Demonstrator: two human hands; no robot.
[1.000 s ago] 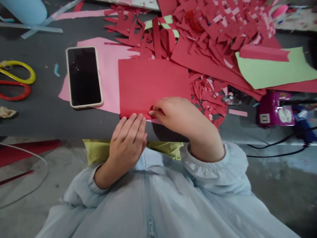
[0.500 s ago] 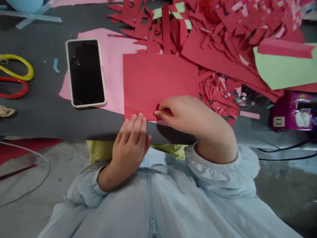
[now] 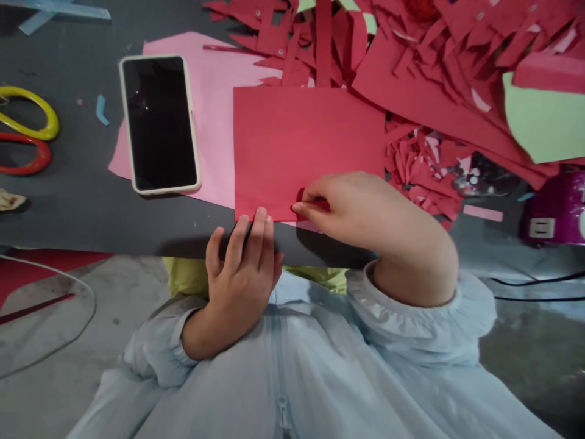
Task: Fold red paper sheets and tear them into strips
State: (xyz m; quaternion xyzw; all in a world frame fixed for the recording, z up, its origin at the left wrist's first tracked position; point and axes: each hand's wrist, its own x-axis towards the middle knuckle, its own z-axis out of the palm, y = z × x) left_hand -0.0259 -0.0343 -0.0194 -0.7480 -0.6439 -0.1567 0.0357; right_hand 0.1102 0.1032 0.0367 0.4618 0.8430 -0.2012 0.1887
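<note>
A red paper rectangle (image 3: 306,143) lies flat on the dark table (image 3: 91,207), partly over a pink sheet (image 3: 214,91). My right hand (image 3: 361,210) pinches the near edge of the red paper between thumb and fingers. My left hand (image 3: 242,271) rests at the table's front edge with fingers stretched out and slightly spread; the fingertips touch the red paper's near left corner and hold nothing.
A phone (image 3: 158,124) lies face up on the pink sheet. Yellow and red scissor handles (image 3: 27,137) sit at the far left. A heap of red paper strips (image 3: 411,55) and a green sheet (image 3: 543,125) fill the back right. A purple device (image 3: 555,207) stands at the right.
The view has shifted so everything sits lower and further right. My left fingers have spread apart slightly. My right hand keeps its pinch on the paper's near edge.
</note>
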